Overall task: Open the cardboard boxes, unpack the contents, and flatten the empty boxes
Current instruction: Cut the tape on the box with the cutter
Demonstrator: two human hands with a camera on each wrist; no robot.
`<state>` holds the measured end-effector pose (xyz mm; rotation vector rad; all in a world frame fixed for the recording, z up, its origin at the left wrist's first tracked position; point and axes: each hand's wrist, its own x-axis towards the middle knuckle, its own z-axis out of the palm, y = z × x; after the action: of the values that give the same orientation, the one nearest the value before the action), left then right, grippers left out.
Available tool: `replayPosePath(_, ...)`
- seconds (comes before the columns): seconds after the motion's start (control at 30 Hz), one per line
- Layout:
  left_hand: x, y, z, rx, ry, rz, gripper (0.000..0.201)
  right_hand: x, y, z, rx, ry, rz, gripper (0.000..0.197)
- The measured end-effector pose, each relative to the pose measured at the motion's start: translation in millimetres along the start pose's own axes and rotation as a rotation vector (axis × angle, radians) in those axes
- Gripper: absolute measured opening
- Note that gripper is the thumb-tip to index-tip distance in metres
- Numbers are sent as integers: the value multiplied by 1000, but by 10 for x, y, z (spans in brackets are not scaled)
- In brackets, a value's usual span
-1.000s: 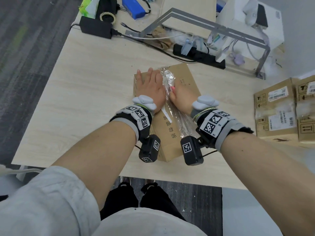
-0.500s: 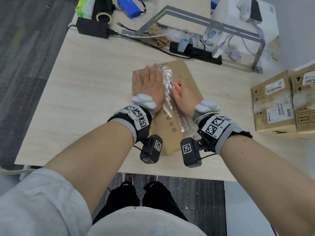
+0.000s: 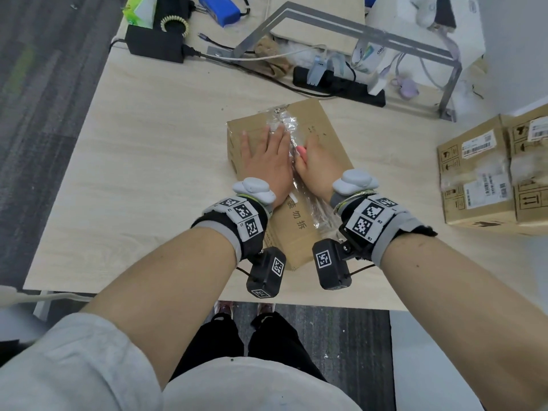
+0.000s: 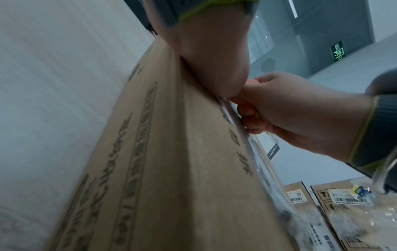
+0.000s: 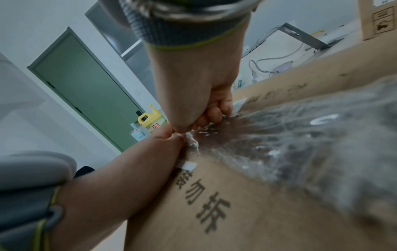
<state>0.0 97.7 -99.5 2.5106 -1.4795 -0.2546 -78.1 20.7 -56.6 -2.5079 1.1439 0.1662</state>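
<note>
We see the cardboard box (image 3: 320,134) lying flat on the tabletop (image 3: 148,149), close to the middle and a little toward the near edge, with its long axis running from about 11 o'clock to 5 o'clock. A strip of crinkled clear tape (image 3: 286,120) runs down the seam on its top face.

Our left hand (image 3: 265,161) lies palm down on the box's left half, fingers straight and spread, pointing to 12 o'clock; it presses on the cardboard without gripping anything. Our right hand (image 3: 318,167) sits just beside it at 3 o'clock, the two touching along the tape line. Its fingers are curled into a fist around a small pink tool (image 3: 302,149), whose tip shows at the seam; from the right wrist view the curled fingers (image 5: 214,113) meet the tape right at the cardboard, and what kind of tool it is we cannot tell.

At 3 o'clock from the hands, well apart at the right edge of the tabletop, stand two more taped boxes (image 3: 480,176) with shipping labels. At 12 o'clock lie a black power strip (image 3: 341,86), a grey metal frame (image 3: 350,28) and a black adapter (image 3: 154,44).
</note>
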Motion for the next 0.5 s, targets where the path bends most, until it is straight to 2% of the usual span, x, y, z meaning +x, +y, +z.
replayPosePath(0.5,-8,5,-11,11,-21,-6,52,-110,-2,82,-30,-13,46,34)
